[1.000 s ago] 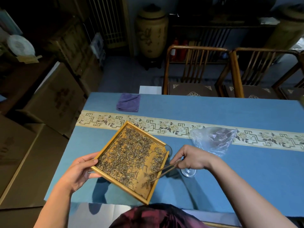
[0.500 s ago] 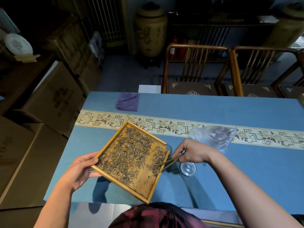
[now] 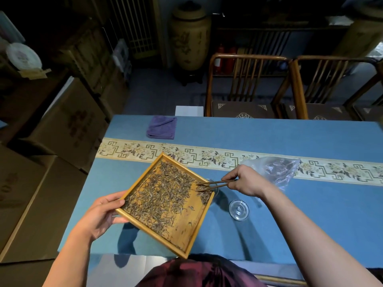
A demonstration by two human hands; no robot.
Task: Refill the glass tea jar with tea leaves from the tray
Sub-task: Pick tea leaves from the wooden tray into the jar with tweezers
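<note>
Your left hand (image 3: pixel 101 216) grips the near-left edge of the wooden tray (image 3: pixel 191 237), thumb over the rim and fingers curled underneath, holding it above the bench (image 3: pixel 310 224) with one corner pointing back at you. Tea leaves (image 3: pixel 163 193) cover most of the tray floor, thickest on the left and far side, while the strip along the right edge is mostly bare wood with a small clump near the right corner.

Your right hand (image 3: pixel 246 180) pinches a pair of wooden tongs (image 3: pixel 213 184) between thumb and fingers. The two tips are slightly apart and reach over the tray's right corner, in among the leaves there.

The glass tea jar (image 3: pixel 213 188) stands on the bench just behind that right corner, largely hidden by the tray and tongs; only part of its rim shows, so you cannot tell how full it is. A round glass lid (image 3: pixel 238 209) lies flat on the blue cloth just to the right of the tray, below your right wrist.

A crumpled clear plastic bag (image 3: pixel 275 169) rests on the patterned runner beyond your right hand. A folded purple cloth (image 3: pixel 162 127) lies near the bench's far edge, well apart from the tray. Two wooden chairs (image 3: pixel 248 88) stand behind the bench.
</note>
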